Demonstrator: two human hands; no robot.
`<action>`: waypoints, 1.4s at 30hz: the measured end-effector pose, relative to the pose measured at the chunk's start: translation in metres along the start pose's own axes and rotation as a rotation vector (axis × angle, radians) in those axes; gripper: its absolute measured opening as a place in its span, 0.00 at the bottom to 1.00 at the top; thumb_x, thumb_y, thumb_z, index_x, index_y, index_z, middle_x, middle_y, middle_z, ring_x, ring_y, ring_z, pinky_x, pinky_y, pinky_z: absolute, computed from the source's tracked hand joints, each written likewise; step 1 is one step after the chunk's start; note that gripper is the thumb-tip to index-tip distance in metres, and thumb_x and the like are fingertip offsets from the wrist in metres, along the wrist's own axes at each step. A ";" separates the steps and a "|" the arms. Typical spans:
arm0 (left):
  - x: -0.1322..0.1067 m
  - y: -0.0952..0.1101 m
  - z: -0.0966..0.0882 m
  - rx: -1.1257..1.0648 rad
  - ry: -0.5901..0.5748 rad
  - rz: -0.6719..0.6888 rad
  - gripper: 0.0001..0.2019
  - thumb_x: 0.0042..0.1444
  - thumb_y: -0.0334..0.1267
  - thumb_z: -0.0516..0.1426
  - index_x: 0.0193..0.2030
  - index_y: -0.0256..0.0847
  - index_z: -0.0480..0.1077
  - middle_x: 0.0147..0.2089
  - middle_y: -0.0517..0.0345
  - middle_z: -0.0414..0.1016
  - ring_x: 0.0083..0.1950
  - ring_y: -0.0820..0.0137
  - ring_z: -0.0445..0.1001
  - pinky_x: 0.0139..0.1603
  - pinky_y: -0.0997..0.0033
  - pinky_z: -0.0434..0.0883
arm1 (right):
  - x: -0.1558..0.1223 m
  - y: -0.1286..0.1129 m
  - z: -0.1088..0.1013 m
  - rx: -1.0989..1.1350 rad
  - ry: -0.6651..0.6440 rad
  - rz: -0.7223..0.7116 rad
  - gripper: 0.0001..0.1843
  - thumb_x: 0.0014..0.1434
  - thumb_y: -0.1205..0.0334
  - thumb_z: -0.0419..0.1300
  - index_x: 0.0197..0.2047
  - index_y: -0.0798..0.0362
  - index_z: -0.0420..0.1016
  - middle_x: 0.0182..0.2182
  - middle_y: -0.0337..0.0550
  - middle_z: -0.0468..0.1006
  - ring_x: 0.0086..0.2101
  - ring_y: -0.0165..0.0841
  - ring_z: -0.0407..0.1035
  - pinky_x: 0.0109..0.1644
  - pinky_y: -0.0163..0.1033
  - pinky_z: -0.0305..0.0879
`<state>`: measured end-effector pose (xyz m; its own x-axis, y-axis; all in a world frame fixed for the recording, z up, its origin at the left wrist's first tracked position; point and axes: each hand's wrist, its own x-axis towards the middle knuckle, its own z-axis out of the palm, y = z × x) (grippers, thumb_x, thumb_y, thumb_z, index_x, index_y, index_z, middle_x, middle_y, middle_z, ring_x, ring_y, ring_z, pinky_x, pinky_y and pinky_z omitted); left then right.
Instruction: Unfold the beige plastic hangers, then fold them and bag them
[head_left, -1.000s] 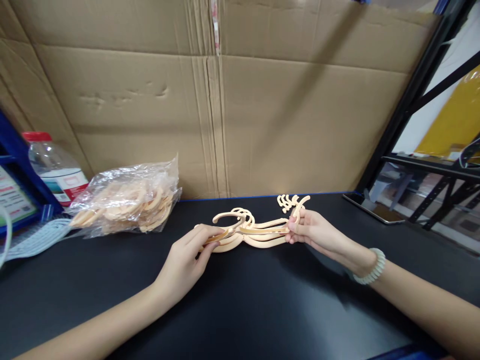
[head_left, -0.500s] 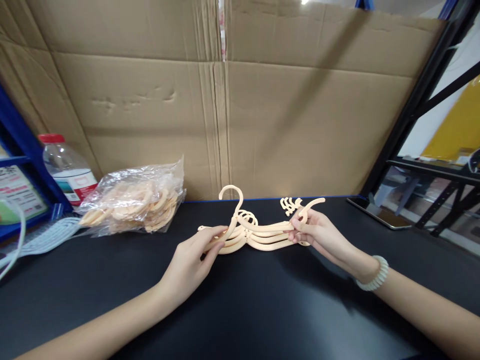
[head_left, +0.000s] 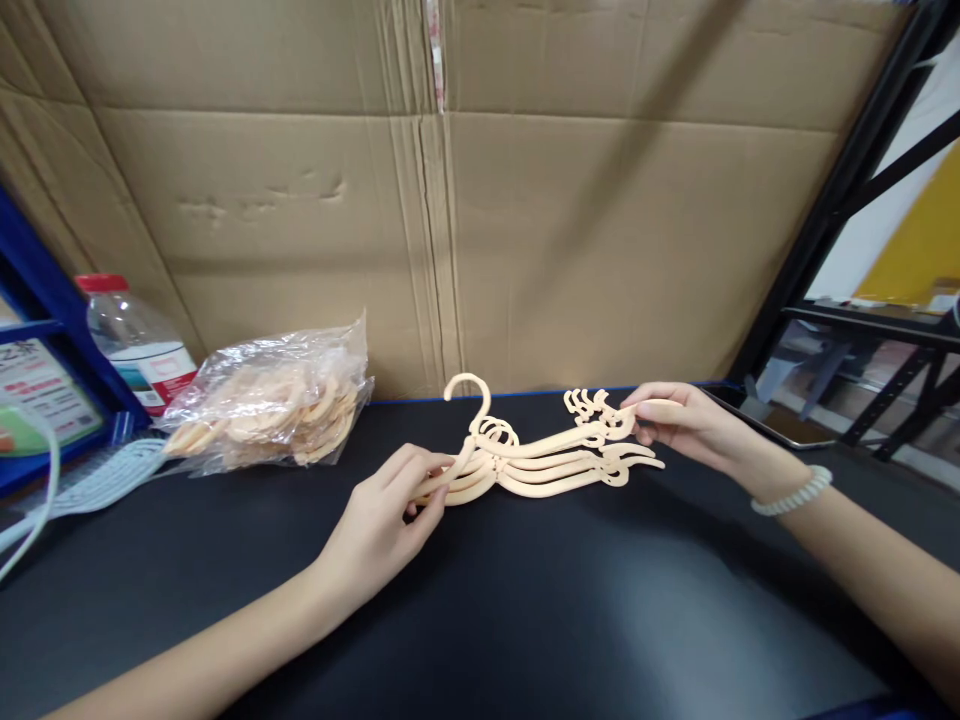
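Note:
Several peach-coloured plastic clothes hangers lie stacked on the black tabletop. The top clothes hanger is raised a little off the others, its hook pointing up and left. My left hand pinches its left arm between thumb and fingers. With the fingertips of my right hand, I grip the right end of that same hanger, partly hidden by the fingers. Beneath it, the lower hangers show hooked ends spread to the right. A small cluster of peach hook-shaped pieces sits behind, close to the right hand.
At the back left lies a clear plastic bag of peach hangers. A red-capped bottle and a pale blue mesh object are beside it. Cardboard walls the back. A flat device rests near the right frame.
My right hand has moved right and slightly up, out to the tip of the top hanger. The hanger's right end now extends farther right. My left hand has hardly moved.

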<state>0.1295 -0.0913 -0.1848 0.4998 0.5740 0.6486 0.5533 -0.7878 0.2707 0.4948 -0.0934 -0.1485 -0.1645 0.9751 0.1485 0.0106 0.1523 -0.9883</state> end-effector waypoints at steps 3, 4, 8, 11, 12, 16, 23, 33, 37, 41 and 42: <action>-0.001 0.000 0.000 0.035 -0.075 0.104 0.08 0.61 0.29 0.51 0.45 0.40 0.67 0.41 0.53 0.72 0.41 0.67 0.73 0.40 0.69 0.72 | 0.002 -0.001 -0.017 -0.239 -0.111 0.061 0.13 0.47 0.54 0.71 0.31 0.55 0.79 0.25 0.41 0.76 0.25 0.29 0.67 0.31 0.36 0.65; -0.001 0.001 -0.001 0.061 -0.093 0.143 0.08 0.61 0.29 0.51 0.45 0.40 0.68 0.40 0.53 0.72 0.41 0.66 0.73 0.41 0.67 0.71 | 0.003 -0.001 -0.021 -0.321 -0.146 0.066 0.14 0.47 0.54 0.70 0.31 0.55 0.79 0.26 0.42 0.77 0.27 0.30 0.68 0.32 0.36 0.65; -0.001 0.003 -0.002 0.163 -0.200 0.235 0.08 0.61 0.29 0.51 0.43 0.40 0.69 0.36 0.54 0.73 0.37 0.64 0.71 0.39 0.63 0.70 | 0.004 -0.001 -0.027 -0.543 -0.308 0.086 0.15 0.50 0.51 0.68 0.32 0.55 0.78 0.28 0.42 0.78 0.29 0.31 0.70 0.35 0.37 0.65; -0.001 0.004 -0.003 0.179 -0.243 0.237 0.08 0.63 0.30 0.50 0.40 0.40 0.69 0.35 0.53 0.73 0.36 0.64 0.72 0.37 0.65 0.70 | 0.004 -0.001 -0.026 -0.660 -0.386 0.093 0.16 0.49 0.50 0.68 0.32 0.54 0.79 0.27 0.41 0.78 0.30 0.32 0.70 0.35 0.37 0.64; -0.001 0.004 -0.003 0.180 -0.250 0.239 0.08 0.63 0.30 0.49 0.40 0.39 0.70 0.35 0.53 0.73 0.36 0.64 0.72 0.37 0.66 0.70 | 0.004 -0.001 -0.025 -0.709 -0.397 0.086 0.16 0.49 0.49 0.68 0.32 0.54 0.79 0.27 0.41 0.79 0.30 0.33 0.70 0.36 0.37 0.64; 0.000 0.003 -0.003 0.201 -0.259 0.265 0.10 0.65 0.31 0.48 0.39 0.40 0.70 0.35 0.54 0.74 0.36 0.65 0.74 0.37 0.67 0.71 | 0.003 0.000 -0.022 -0.879 -0.377 0.078 0.15 0.50 0.49 0.66 0.29 0.55 0.78 0.25 0.41 0.78 0.27 0.32 0.68 0.31 0.36 0.60; 0.000 -0.001 -0.001 0.217 -0.228 0.266 0.12 0.65 0.30 0.48 0.43 0.40 0.72 0.38 0.52 0.75 0.38 0.64 0.76 0.38 0.67 0.73 | 0.003 0.006 -0.024 -0.938 -0.335 0.067 0.14 0.50 0.51 0.66 0.28 0.55 0.78 0.23 0.41 0.76 0.25 0.31 0.66 0.28 0.35 0.57; 0.000 -0.005 0.001 0.250 -0.233 0.236 0.16 0.63 0.28 0.46 0.50 0.39 0.72 0.43 0.48 0.75 0.42 0.62 0.76 0.40 0.64 0.76 | 0.007 0.011 -0.021 -0.962 -0.204 0.048 0.14 0.48 0.51 0.65 0.27 0.54 0.77 0.25 0.43 0.78 0.26 0.34 0.69 0.30 0.37 0.59; 0.000 -0.007 0.001 0.274 -0.267 0.200 0.16 0.64 0.30 0.46 0.52 0.37 0.71 0.47 0.45 0.73 0.47 0.59 0.74 0.46 0.58 0.75 | 0.008 0.013 -0.022 -0.995 -0.196 0.018 0.12 0.50 0.53 0.64 0.28 0.55 0.77 0.25 0.44 0.78 0.27 0.34 0.69 0.30 0.37 0.59; -0.001 -0.010 0.002 0.270 -0.286 0.171 0.17 0.64 0.29 0.46 0.54 0.36 0.70 0.50 0.43 0.71 0.50 0.57 0.72 0.48 0.55 0.74 | 0.008 0.014 -0.023 -1.000 -0.183 0.024 0.11 0.50 0.55 0.63 0.29 0.55 0.76 0.26 0.45 0.78 0.27 0.36 0.69 0.31 0.37 0.62; -0.001 -0.010 0.002 0.270 -0.285 0.164 0.17 0.64 0.29 0.45 0.54 0.36 0.70 0.50 0.43 0.71 0.50 0.57 0.72 0.48 0.54 0.74 | 0.008 0.014 -0.023 -1.002 -0.180 0.025 0.11 0.50 0.55 0.63 0.29 0.55 0.76 0.26 0.45 0.78 0.27 0.36 0.70 0.31 0.38 0.62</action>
<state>0.1246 -0.0839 -0.1897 0.7393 0.5145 0.4345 0.5867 -0.8088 -0.0407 0.5167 -0.0795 -0.1605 -0.2977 0.9539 0.0391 0.8240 0.2774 -0.4941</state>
